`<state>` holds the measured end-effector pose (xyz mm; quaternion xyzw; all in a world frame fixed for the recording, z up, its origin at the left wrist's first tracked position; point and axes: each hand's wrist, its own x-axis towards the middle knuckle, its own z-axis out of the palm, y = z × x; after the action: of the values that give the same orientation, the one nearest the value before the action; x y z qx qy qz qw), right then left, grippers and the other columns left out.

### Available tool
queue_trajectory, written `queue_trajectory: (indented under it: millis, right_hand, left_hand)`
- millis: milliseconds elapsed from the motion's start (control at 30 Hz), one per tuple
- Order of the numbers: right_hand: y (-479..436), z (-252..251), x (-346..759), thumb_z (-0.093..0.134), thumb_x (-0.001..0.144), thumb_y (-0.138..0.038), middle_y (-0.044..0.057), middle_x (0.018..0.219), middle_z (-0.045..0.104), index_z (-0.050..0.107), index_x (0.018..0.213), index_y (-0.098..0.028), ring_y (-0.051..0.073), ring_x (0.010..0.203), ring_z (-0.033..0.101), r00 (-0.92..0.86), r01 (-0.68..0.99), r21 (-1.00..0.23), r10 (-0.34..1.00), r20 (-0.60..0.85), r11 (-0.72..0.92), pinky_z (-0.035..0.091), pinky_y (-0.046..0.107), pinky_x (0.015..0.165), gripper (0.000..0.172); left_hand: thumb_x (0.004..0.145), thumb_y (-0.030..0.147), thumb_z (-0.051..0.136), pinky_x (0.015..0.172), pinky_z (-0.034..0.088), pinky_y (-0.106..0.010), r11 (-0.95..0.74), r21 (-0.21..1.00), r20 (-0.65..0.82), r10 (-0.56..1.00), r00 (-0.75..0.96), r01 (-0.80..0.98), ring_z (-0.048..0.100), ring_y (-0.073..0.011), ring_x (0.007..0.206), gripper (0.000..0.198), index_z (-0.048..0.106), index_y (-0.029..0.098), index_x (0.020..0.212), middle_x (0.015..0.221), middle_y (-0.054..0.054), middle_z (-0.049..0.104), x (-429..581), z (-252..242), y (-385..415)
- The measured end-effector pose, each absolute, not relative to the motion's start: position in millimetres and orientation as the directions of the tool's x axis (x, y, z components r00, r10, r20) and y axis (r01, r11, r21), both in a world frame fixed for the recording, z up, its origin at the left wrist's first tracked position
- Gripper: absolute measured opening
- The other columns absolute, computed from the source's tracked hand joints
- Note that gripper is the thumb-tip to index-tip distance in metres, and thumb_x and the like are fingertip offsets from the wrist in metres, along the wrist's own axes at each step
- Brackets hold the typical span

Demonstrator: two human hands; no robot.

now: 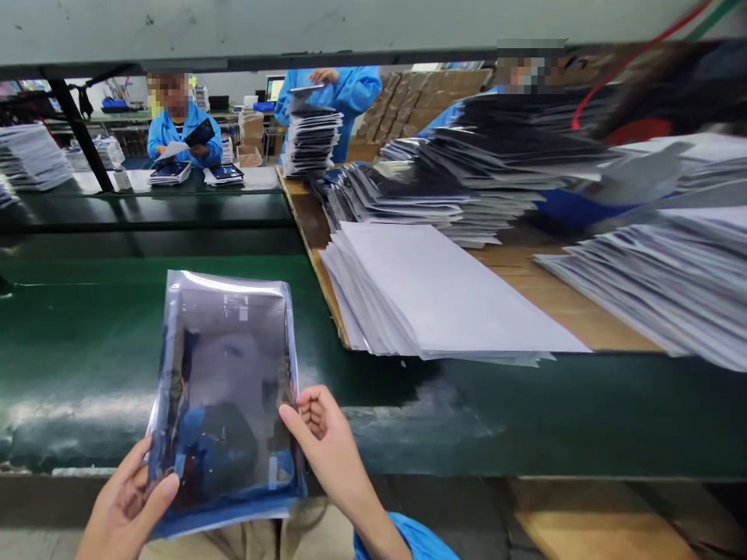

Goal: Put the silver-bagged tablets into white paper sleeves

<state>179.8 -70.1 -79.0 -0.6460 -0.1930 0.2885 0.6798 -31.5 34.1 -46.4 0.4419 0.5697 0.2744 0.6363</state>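
A dark, glossy rectangular item in a clear plastic sleeve [233, 397] is tilted up at the near edge of the green surface. My left hand [131, 498] grips its lower left edge, thumb on the front. On its right edge, my right hand [320, 435] pinches the sleeve between thumb and curled fingers. Reflections cover the item's face, so its details are hard to make out. To the right lies a fanned stack of white sheets or envelopes [455, 292] on a brown cardboard sheet [583, 303].
Piles of dark, sleeved packets [408, 187] stand behind the white stack, and another pile [659, 272] is at the right. A grey beam [350, 31] crosses overhead. Across the green surface [75, 334], people in blue [213, 144] handle similar packets.
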Motion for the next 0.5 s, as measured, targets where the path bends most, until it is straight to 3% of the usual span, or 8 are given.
queue_trajectory:
  millis: [100, 233, 333, 400, 500]
  right_hand:
    - [-90, -69, 169, 0.069, 0.073, -0.044, -0.007, 0.059, 0.051, 0.048, 0.08, -0.024, 0.01, 0.053, 0.049, 0.688, -0.255, -0.966, 0.708, -0.158, 0.032, 0.041, 0.019, 0.051, 0.03]
    - [-111, -72, 146, 0.071, 0.069, -0.052, 0.006, 0.093, 0.072, 0.06, 0.101, -0.023, 0.022, 0.087, 0.066, 0.679, -0.389, -0.92, 0.692, -0.247, 0.053, 0.052, 0.029, 0.077, 0.044]
    - [-116, -79, 131, 0.068, 0.07, -0.056, 0.007, 0.099, 0.073, 0.066, 0.104, -0.023, 0.027, 0.101, 0.064, 0.656, -0.454, -0.889, 0.694, -0.296, 0.05, 0.051, 0.034, 0.087, 0.048]
    - [-116, -84, 127, 0.067, 0.072, -0.055, 0.006, 0.101, 0.073, 0.066, 0.106, -0.023, 0.027, 0.109, 0.061, 0.65, -0.467, -0.884, 0.689, -0.319, 0.032, 0.05, 0.035, 0.09, 0.047]
    - [-121, -88, 128, 0.069, 0.071, -0.052, 0.005, 0.111, 0.071, 0.066, 0.109, -0.023, 0.027, 0.114, 0.058, 0.658, -0.475, -0.88, 0.655, -0.373, -0.024, 0.049, 0.033, 0.093, 0.048]
  left_hand:
    - [0.052, 0.039, 0.084, 0.081, 0.055, -0.03, 0.406, 0.902, -0.431, 0.863, 0.264, 0.144, 0.068, -0.0263, 0.094, 0.07, 0.059, 0.023, 0.115, 0.096, -0.005, 0.075, -41, -44, 24]
    - [0.05, 0.04, 0.085, 0.072, 0.056, -0.025, 0.46, 0.886, -0.461, 0.853, 0.245, 0.061, 0.068, -0.0257, 0.093, 0.07, 0.06, 0.021, 0.113, 0.094, -0.004, 0.075, -44, -42, 23]
    - [0.065, 0.038, 0.076, 0.068, 0.056, -0.022, 0.599, 0.801, -0.595, 0.795, 0.117, -0.005, 0.065, -0.0236, 0.1, 0.046, 0.066, 0.02, 0.105, 0.102, -0.004, 0.074, -40, -39, 27]
    - [0.076, 0.028, 0.066, 0.071, 0.056, -0.021, 0.687, 0.726, -0.684, 0.726, 0.069, -0.031, 0.066, -0.0201, 0.1, 0.028, 0.067, 0.017, 0.102, 0.106, -0.005, 0.072, -36, -36, 30]
    - [0.078, 0.017, 0.061, 0.071, 0.056, -0.022, 0.699, 0.714, -0.696, 0.715, 0.061, -0.048, 0.068, -0.0186, 0.093, 0.026, 0.066, 0.016, 0.103, 0.102, -0.006, 0.073, -37, -31, 38]
